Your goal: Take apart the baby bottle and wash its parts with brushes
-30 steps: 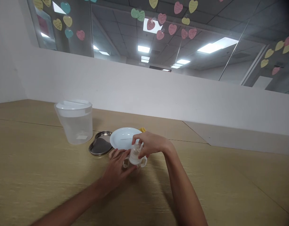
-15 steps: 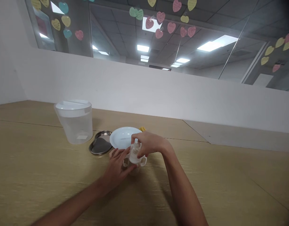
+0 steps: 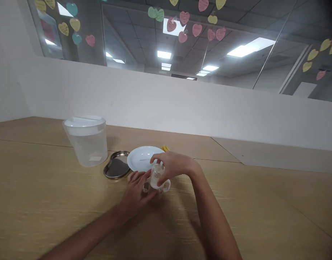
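Note:
A clear baby bottle (image 3: 167, 186) with two side handles stands upright on the table, a see-through domed cap (image 3: 156, 174) over its top. Around the bottle's body, from the left, curl the thumb and fingers of my left hand (image 3: 135, 188), closed on it. My right hand (image 3: 174, 167) reaches over from the right and grips the cap between thumb and fingers. Whether the cap is seated or loose cannot be made out. Behind the bottle lies a white oval dish (image 3: 139, 159), partly covered by my right hand.
A kidney-shaped steel tray (image 3: 116, 169) lies left of the dish. Farther left stands a translucent lidded pitcher (image 3: 90, 146). Something yellow (image 3: 165, 148) shows behind the dish. A white wall (image 3: 155, 101) rises behind the wooden table (image 3: 249, 209), with heart-shaped notes on the glass above.
The fingers of my right hand have shifted slightly about the cap, whose top now looks smooth and round instead of narrow. My left hand keeps its hold; the view has moved a little.

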`<state>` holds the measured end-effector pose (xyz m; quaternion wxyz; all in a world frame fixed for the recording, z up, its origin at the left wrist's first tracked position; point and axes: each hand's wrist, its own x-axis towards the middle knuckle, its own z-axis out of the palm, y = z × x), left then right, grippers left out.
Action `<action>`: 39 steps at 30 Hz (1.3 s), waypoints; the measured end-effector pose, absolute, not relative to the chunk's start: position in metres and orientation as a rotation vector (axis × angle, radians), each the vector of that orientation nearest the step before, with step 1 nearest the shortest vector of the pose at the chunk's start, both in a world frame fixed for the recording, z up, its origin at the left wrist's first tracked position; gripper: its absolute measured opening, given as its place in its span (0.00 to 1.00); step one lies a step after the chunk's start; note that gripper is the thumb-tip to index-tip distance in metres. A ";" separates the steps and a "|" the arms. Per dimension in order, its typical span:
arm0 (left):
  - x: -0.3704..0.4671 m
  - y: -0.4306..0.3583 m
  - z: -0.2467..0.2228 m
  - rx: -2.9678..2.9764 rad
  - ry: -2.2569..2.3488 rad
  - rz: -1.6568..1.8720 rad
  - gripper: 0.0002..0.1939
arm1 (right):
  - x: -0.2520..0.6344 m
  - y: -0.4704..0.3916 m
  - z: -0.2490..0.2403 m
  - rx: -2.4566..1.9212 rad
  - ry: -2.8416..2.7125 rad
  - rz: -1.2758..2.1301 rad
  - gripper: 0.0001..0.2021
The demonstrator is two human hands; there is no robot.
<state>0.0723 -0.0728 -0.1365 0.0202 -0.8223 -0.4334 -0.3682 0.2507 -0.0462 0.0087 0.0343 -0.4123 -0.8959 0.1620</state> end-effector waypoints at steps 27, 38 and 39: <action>0.073 -0.074 -0.134 -2.559 -1.402 -1.153 0.27 | 0.255 -0.056 0.018 -1.264 -2.659 0.472 0.16; 0.073 -0.076 -0.131 -2.576 -1.386 -1.173 0.26 | 0.255 -0.055 0.017 -1.251 -2.657 0.468 0.17; 0.073 -0.076 -0.131 -2.576 -1.382 -1.172 0.25 | 0.255 -0.055 0.017 -1.251 -2.656 0.467 0.17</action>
